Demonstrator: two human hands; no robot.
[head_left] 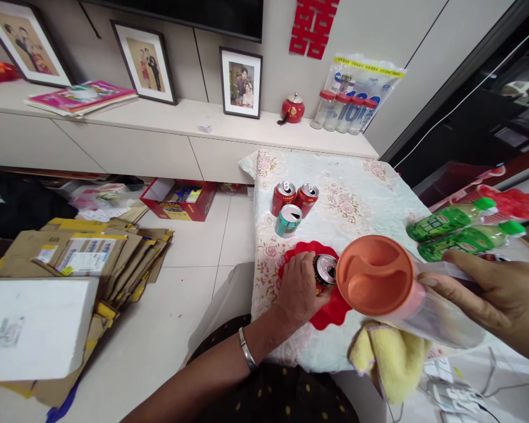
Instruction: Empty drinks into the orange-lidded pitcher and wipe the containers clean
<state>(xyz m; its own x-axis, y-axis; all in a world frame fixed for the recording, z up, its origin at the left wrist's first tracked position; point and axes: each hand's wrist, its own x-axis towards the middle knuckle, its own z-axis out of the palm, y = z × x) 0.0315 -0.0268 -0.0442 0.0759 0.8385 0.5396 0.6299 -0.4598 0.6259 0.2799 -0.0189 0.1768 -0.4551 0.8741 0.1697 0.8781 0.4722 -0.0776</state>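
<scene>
My left hand (296,288) is closed around an opened drink can (326,268) with a dark rim, above a red scalloped plate (335,314). With my right hand (496,296) I grip the handle of a clear plastic pitcher (445,320), tipped over on its side. The pitcher's orange lid (374,276) faces the can, its edge beside the can's top. Whether any liquid runs between them I cannot tell. Beyond the plate stand two red cans (284,200) and a green can (288,221), all opened.
A yellow cloth (390,355) hangs at the near edge of the floral tablecloth (335,176). Green bottles (449,217) lie at the right. Lidded glass jars (337,111) stand on the cabinet behind. Flattened cardboard boxes (114,252) and a white foam box (39,329) are at left.
</scene>
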